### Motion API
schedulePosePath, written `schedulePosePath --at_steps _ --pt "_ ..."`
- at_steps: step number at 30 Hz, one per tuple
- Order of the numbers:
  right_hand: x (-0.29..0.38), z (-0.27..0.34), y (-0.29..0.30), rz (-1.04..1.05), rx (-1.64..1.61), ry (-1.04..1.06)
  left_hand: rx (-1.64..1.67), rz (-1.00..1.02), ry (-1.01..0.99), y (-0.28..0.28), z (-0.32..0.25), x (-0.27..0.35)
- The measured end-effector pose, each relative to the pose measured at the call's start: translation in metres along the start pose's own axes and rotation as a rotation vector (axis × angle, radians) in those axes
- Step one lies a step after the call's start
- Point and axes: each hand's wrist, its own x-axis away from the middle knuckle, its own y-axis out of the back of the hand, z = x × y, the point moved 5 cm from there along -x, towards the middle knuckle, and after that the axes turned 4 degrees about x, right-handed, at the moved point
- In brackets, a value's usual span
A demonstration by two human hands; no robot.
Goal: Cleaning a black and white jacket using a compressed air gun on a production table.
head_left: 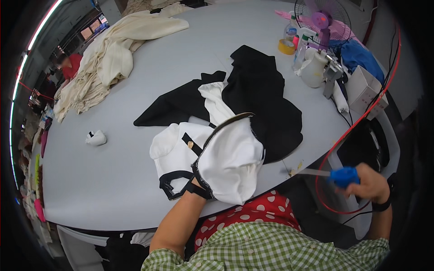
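Note:
My left hand point(197, 184) reaches inside a white garment point(232, 159) with black trim. Only the wrist shows, so its fingers are hidden under the cloth, which is raised in a dome over them. A black tab with a gold-coloured piece point(190, 145) lies on the garment's flat part. At the right, beyond the table edge, my right hand point(371, 183) grips a blue air blow gun point(344, 176). Its long thin nozzle is blurred and points left, towards the garment. Black fabric pieces point(264, 98) lie just behind the white garment.
Cream fabric point(115, 50) is heaped at the table's far left. A small white bundle point(96, 138) sits nearer. Spray bottles point(300, 50), yellow tape point(286, 46), a pink fan point(320, 20) and a carton point(364, 89) crowd the right. A red hose point(356, 125) loops beside my right hand.

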Motion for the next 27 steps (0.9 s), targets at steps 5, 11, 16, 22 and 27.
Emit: schedulePosePath --at_steps 5,11,16,22,27 --pt "-0.014 0.001 -0.011 0.246 0.208 0.061 0.145 0.279 0.068 -0.014 0.002 -0.016" --pt "-0.015 -0.01 -0.018 0.226 0.04 0.133 -0.437 0.251 -0.271 -0.02 -0.02 0.003" --pt "-0.022 -0.017 -0.008 0.053 -0.055 -0.073 -0.12 0.051 -0.211 0.007 -0.015 -0.007" --pt "-0.011 -0.027 -0.015 0.005 -0.292 -0.021 -0.083 -0.041 -0.127 -0.016 -0.008 -0.012" --pt "-0.009 -0.014 -0.014 -0.179 -0.251 -0.087 -0.432 -0.058 -0.142 -0.043 -0.007 -0.01"
